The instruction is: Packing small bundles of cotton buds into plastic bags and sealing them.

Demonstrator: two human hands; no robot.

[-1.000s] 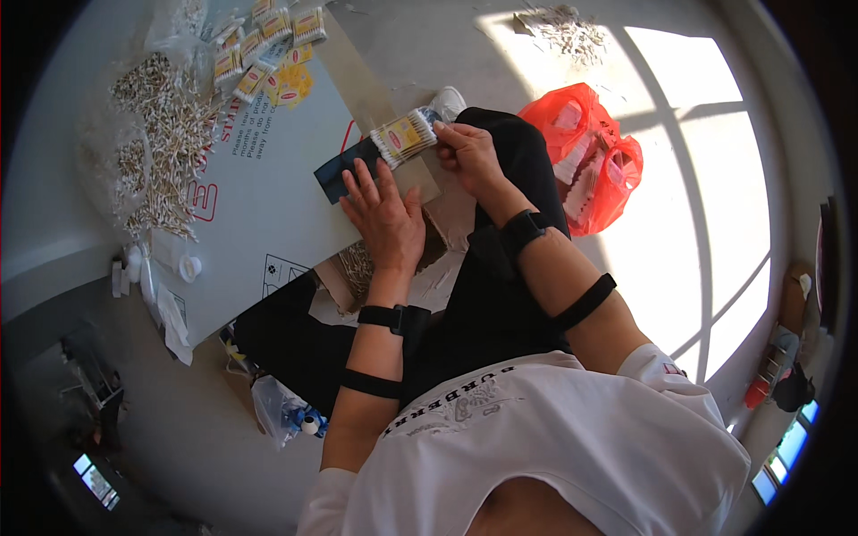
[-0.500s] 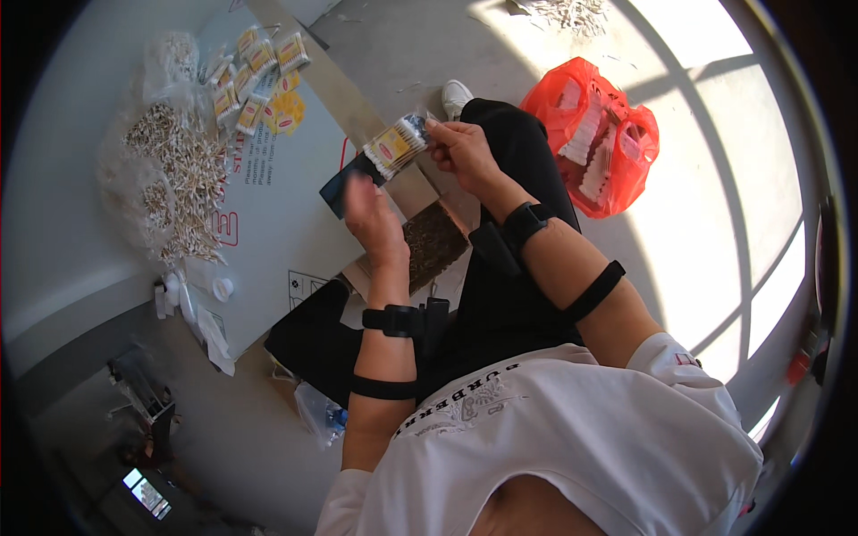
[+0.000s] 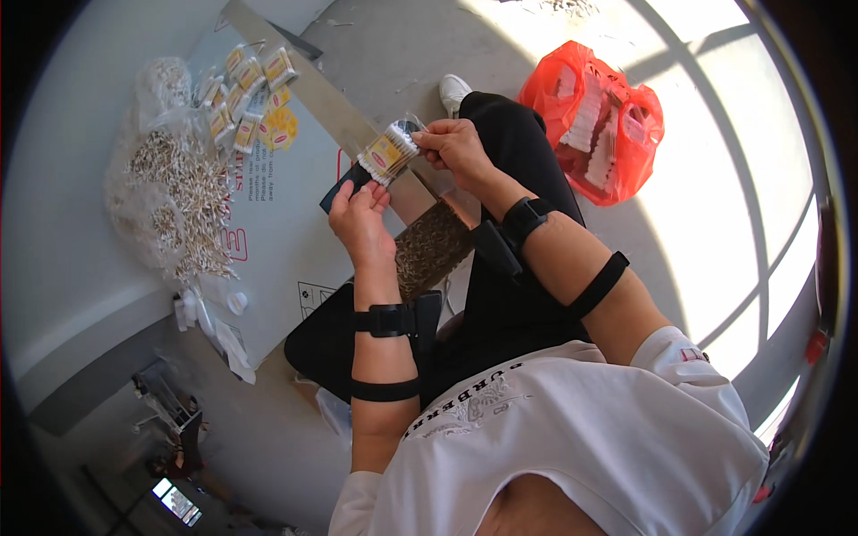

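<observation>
The right hand (image 3: 458,150) pinches the clear end of a yellow-labelled swab packet (image 3: 390,155), while the left hand (image 3: 365,223), palm turned up, has its fingers at the packet's near edge, though whether they grip cannot be told. The packet is over the edge of the table (image 3: 299,210), beside a dark strip (image 3: 337,194). Farther left lie more packets (image 3: 250,79) and loose swabs (image 3: 201,201); rightward, a red bag (image 3: 642,170) sits on the floor (image 3: 693,237).

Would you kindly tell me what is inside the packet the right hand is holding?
Inside the packet, white swab tips show on either side of the yellow label; whatever lies directly behind that label is covered.
</observation>
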